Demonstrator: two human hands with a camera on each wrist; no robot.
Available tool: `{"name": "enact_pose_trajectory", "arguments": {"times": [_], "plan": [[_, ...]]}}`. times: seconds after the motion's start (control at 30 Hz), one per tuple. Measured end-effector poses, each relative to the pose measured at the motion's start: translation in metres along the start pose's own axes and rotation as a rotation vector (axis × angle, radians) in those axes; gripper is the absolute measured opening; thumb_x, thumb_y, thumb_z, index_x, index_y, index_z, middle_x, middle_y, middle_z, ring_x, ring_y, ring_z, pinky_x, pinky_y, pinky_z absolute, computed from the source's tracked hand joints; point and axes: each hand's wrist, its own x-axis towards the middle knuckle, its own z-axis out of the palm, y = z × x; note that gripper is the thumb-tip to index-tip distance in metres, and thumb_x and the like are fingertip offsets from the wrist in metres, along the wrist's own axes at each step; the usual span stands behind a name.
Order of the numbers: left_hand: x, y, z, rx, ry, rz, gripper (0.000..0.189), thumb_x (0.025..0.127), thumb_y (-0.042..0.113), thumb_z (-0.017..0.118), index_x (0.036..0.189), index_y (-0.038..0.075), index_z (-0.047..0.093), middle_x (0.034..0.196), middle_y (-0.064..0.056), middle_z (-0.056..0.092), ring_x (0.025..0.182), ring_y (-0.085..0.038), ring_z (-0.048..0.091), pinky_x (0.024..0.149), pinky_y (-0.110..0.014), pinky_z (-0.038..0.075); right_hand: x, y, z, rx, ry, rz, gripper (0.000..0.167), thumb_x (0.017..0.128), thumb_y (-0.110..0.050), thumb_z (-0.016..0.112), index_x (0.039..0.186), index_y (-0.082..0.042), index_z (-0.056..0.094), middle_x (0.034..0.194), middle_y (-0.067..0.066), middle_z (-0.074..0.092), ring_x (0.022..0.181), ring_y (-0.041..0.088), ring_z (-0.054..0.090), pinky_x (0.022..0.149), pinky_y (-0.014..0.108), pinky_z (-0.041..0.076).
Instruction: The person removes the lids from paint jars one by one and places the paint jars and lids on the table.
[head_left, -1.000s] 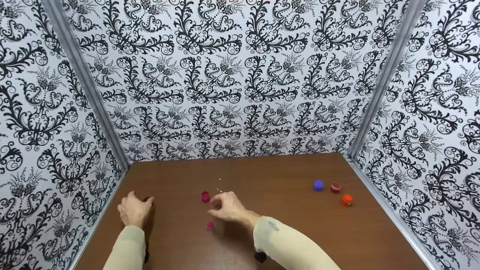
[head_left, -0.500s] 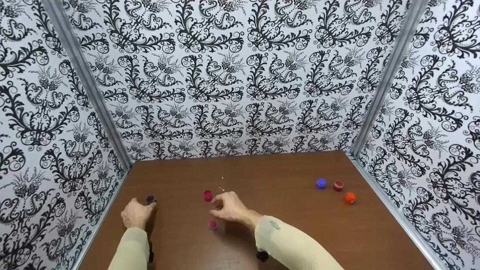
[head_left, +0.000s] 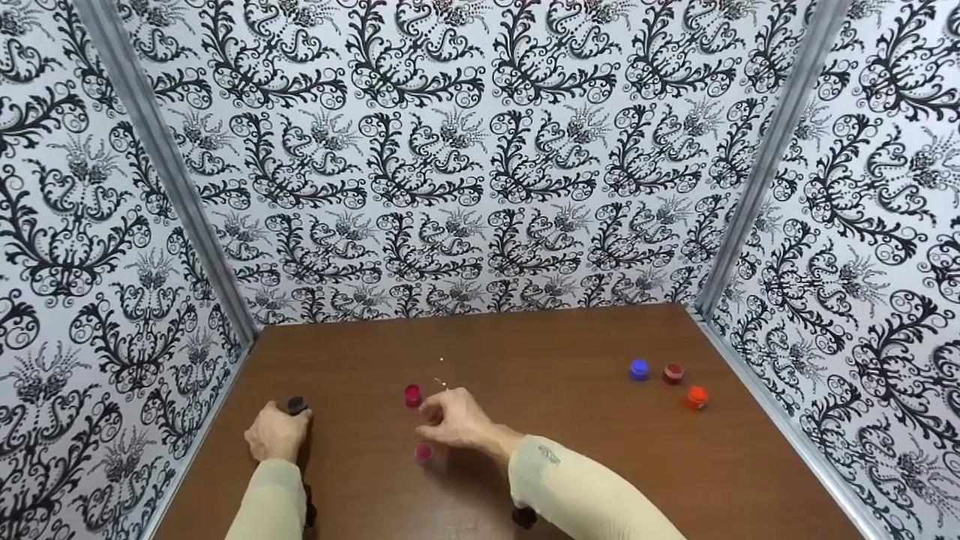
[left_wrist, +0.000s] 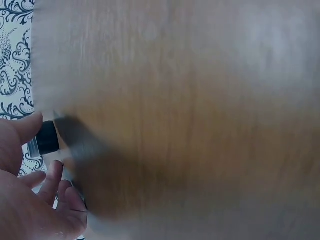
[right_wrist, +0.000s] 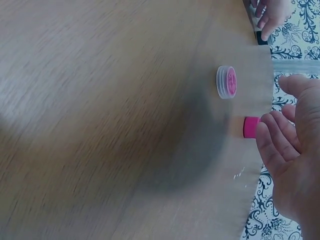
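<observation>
The left hand point(head_left: 277, 433) is hovering low over the near side of a dark pot point(left_wrist: 47, 138), which is standing toward the left of the tabletop point(head_left: 555, 375). The thumb is lying right against or just beside the pot; I cannot tell which. The fingertips are spread and a gap is showing below the pot, so no pinch is closing on it.

The right hand point(head_left: 455, 420) is staying off the surface with thumb and fingers apart, holding nothing. Its fingers are pointing toward a deep-pink piece point(head_left: 412, 396), cap or pot I cannot tell. A clear-walled pink pot point(right_wrist: 226, 82) is sitting nearer the person. Blue point(head_left: 638, 370), dark red point(head_left: 673, 373) and orange point(head_left: 697, 397) pots are standing well apart, on the right.

Handling notes, in my judgement: when gripping the dark pot, be setting thumb and index finger on opposite walls, low down, and pressing evenly; one-sided pressure is likely tipping so small a piece. When letting go, be opening both sides together. Meanwhile, be keeping the right fingertips clear of the deep-pink piece, since a brush could be knocking it over.
</observation>
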Motion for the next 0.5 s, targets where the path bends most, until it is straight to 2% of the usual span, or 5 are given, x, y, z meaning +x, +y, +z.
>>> {"name": "enact_pose_trajectory", "arguments": {"times": [0.1,0.23,0.5], "plan": [[0.0029,-0.002,0.0017,-0.029,0.015,-0.001,0.065,0.102,0.03,0.072,0.156,-0.004,0.056,0.155,-0.039,0.058,0.145,-0.066,0.042,0.116,-0.075,0.045,-0.0005,0.0012,0.0022,-0.006,-0.006,-0.014,0.026,0.092,-0.02,0.091,0.111,-0.004,0.085,0.105,0.012,0.088,0.091,0.013,0.084,0.082,0.014,0.061],[0.0055,-0.0009,0.0037,-0.061,0.042,-0.008,0.055,0.102,0.029,0.072,0.148,0.0,0.065,0.15,-0.037,0.063,0.141,-0.063,0.046,0.114,-0.074,0.047,-0.0006,0.0022,0.0046,0.008,-0.006,-0.031,0.027,0.092,-0.019,0.09,0.112,-0.002,0.085,0.105,0.013,0.088,0.091,0.014,0.085,0.081,0.013,0.06],[0.0096,-0.0039,0.0087,-0.057,0.036,-0.014,0.059,0.102,0.031,0.074,0.15,-0.001,0.062,0.15,-0.038,0.061,0.14,-0.064,0.045,0.113,-0.075,0.047,0.0035,0.0044,0.0067,0.003,-0.014,-0.014,0.029,0.093,-0.021,0.089,0.114,-0.002,0.085,0.109,0.012,0.088,0.094,0.015,0.085,0.082,0.011,0.058]]}}
